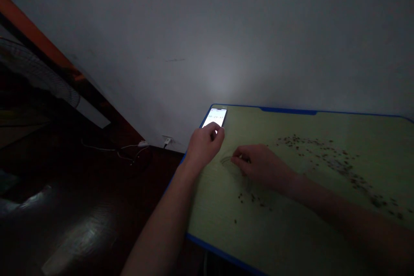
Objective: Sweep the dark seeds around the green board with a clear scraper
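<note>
A lit phone (217, 114) with a timer on its screen lies at the far left corner of the pale table. My left hand (207, 140) is closed, its fingers curled in front of the phone's lower part; whatever they hold is hidden. To its right, my right hand (254, 161) pinches thumb and fingers together low over the tabletop. Thin curved lines (225, 160) show beside those fingertips, too faint to tell if they are a thread. Small dark pieces (254, 198), like seeds or beads, lie scattered nearer me.
A long band of similar dark bits (343, 166) spreads across the right of the blue-edged table (291, 233). Behind stands a pale wall (258, 43). On the dark floor at left are white cables (106, 149) and a fan (42, 67).
</note>
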The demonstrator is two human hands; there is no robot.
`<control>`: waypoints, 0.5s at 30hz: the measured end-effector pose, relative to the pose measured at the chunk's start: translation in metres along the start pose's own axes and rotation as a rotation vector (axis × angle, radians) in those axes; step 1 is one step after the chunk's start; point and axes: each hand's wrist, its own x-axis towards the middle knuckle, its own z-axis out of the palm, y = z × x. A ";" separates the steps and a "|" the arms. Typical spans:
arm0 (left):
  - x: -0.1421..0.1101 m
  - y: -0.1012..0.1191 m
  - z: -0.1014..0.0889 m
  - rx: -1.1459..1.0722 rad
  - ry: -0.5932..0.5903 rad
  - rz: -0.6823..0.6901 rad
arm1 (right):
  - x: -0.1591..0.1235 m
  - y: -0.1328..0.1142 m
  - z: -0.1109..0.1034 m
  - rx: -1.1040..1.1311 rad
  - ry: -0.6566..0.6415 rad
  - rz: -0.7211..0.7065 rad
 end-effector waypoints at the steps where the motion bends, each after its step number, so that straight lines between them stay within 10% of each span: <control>1: 0.000 0.000 0.000 -0.001 0.001 0.002 | -0.001 -0.002 0.001 0.021 -0.007 0.000; 15: 0.000 0.002 0.000 0.011 -0.030 -0.022 | 0.001 0.003 -0.001 -0.006 0.000 0.015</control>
